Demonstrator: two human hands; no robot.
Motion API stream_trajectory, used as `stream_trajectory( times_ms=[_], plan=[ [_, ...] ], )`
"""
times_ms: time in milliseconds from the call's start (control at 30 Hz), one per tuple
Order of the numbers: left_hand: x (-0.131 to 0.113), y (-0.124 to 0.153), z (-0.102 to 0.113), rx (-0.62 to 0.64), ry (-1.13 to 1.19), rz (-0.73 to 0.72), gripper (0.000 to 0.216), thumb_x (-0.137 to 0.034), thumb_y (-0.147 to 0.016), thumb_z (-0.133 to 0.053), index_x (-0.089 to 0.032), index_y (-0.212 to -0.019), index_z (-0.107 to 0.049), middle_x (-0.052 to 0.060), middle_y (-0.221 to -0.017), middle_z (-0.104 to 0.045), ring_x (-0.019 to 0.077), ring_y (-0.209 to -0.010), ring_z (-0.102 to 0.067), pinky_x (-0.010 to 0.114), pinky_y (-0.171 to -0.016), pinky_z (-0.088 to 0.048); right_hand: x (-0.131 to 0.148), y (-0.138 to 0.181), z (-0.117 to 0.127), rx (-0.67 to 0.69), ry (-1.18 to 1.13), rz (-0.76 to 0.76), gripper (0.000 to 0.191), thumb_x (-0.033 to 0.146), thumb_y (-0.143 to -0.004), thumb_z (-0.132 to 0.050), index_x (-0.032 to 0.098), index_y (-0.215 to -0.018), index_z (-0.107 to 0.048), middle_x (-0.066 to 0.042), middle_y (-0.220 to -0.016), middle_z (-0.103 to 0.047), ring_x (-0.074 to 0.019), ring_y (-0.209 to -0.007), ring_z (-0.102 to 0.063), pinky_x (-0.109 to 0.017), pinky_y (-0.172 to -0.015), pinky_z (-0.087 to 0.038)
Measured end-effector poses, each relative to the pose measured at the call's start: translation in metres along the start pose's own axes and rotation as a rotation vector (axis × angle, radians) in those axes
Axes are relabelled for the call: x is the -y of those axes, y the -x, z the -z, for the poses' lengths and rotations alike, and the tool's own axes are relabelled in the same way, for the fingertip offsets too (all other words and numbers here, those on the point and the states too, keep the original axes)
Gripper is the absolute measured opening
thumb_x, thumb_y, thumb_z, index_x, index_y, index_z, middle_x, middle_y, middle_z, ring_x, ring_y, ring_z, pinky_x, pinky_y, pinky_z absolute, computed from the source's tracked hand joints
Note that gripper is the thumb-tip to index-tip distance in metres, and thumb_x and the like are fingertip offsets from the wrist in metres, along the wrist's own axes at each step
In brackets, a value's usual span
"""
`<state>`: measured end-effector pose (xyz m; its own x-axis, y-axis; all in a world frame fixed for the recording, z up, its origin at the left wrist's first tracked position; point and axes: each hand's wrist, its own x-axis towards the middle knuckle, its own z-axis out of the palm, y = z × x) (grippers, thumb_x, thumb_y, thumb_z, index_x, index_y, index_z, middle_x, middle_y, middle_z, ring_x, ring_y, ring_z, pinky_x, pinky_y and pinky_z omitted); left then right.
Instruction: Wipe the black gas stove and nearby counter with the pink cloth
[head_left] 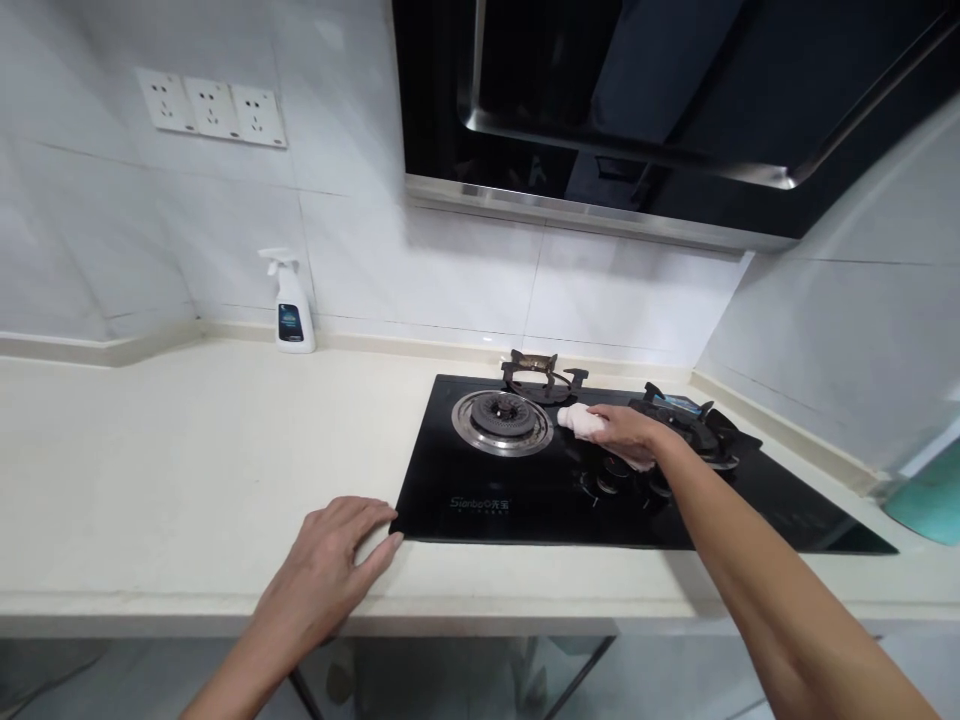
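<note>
My right hand (628, 432) reaches over the black glass gas hob (525, 500) and is closed on a white cloth (579, 421), pressed on the glass between the two burners. The left burner (502, 420) is bare; its removed pan support (541, 376) lies behind it at the hob's back edge. The right burner (697, 425) has its support on. My left hand (334, 565) rests flat on the cream countertop (187, 470), fingers spread, fingertips near the hob's front left corner.
A white spray bottle (289, 302) stands against the tiled wall at the back left. A black range hood (637, 110) hangs above the hob. Three wall sockets (211, 108) sit upper left. A teal object (930, 500) lies at the right edge.
</note>
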<state>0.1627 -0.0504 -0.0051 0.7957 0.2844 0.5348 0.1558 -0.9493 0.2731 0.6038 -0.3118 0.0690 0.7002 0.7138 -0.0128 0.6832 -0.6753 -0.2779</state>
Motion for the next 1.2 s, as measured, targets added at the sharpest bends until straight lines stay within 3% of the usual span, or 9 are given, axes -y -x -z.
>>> stream_trajectory(
  times_ms=[233,467,667,833,1000,1067,1200],
  plan=[
    [-0.006,0.0,0.004,0.016,0.019,0.023,0.034,-0.05,-0.099,-0.052,-0.027,-0.112,-0.073,0.006,-0.117,-0.074,0.0285,-0.112,-0.066,0.042,-0.093,-0.05,0.054,0.024,-0.003,0.189,-0.143,0.188,0.054,0.038,-0.071,-0.072,0.024,-0.122,-0.061,-0.004,-0.12,-0.068,-0.0213,-0.103,-0.063,-0.028,-0.083,-0.049],
    [-0.007,0.001,0.004,0.016,0.019,0.024,0.034,-0.048,-0.099,-0.052,-0.026,-0.112,-0.073,0.006,-0.116,-0.074,0.0287,-0.114,-0.065,0.042,-0.094,-0.049,0.106,0.037,-0.016,0.26,-0.103,0.314,0.07,0.048,-0.05,-0.09,0.024,-0.103,-0.052,0.0,-0.107,-0.063,-0.0202,-0.094,-0.056,-0.028,-0.076,-0.041],
    [-0.006,0.001,0.005,0.001,0.0,0.036,0.037,-0.051,-0.097,-0.051,-0.024,-0.111,-0.073,0.007,-0.116,-0.075,0.0293,-0.111,-0.068,0.043,-0.096,-0.05,0.138,0.074,-0.038,0.19,-0.126,0.405,0.052,0.039,-0.066,-0.081,0.025,-0.106,-0.05,0.002,-0.105,-0.059,-0.0172,-0.09,-0.053,-0.027,-0.075,-0.038],
    [-0.003,0.0,0.004,0.004,-0.008,0.021,0.039,-0.053,-0.097,-0.051,-0.024,-0.112,-0.073,0.007,-0.117,-0.075,0.0296,-0.112,-0.068,0.043,-0.095,-0.051,0.143,0.122,-0.052,0.013,-0.136,0.505,0.047,0.033,-0.068,-0.079,0.023,-0.104,-0.051,0.0,-0.105,-0.059,-0.0186,-0.092,-0.053,-0.03,-0.08,-0.039],
    [0.0,0.001,0.003,-0.008,-0.008,0.008,0.041,-0.055,-0.096,-0.052,-0.024,-0.112,-0.073,0.007,-0.116,-0.076,0.0298,-0.11,-0.069,0.043,-0.095,-0.052,0.133,0.163,-0.06,-0.123,-0.151,0.493,0.033,0.031,-0.084,-0.065,0.022,-0.113,-0.052,-0.005,-0.111,-0.061,-0.0209,-0.1,-0.056,-0.034,-0.089,-0.041],
    [0.001,0.001,0.002,-0.007,-0.012,0.004,0.041,-0.056,-0.096,-0.052,-0.024,-0.112,-0.073,0.008,-0.116,-0.076,0.0298,-0.111,-0.069,0.043,-0.096,-0.051,0.12,0.175,-0.059,-0.127,-0.156,0.447,0.031,0.034,-0.09,-0.059,0.022,-0.117,-0.051,-0.006,-0.111,-0.062,-0.0214,-0.098,-0.057,-0.034,-0.087,-0.041],
    [0.001,0.001,0.0,-0.008,-0.013,0.008,0.043,-0.056,-0.098,-0.049,-0.024,-0.113,-0.073,0.009,-0.117,-0.075,0.0297,-0.112,-0.068,0.043,-0.095,-0.05,0.074,0.192,-0.052,-0.128,-0.166,0.211,0.034,0.046,-0.096,-0.05,0.022,-0.121,-0.05,-0.004,-0.095,-0.066,-0.0222,-0.082,-0.061,-0.032,-0.074,-0.041]
  ],
)
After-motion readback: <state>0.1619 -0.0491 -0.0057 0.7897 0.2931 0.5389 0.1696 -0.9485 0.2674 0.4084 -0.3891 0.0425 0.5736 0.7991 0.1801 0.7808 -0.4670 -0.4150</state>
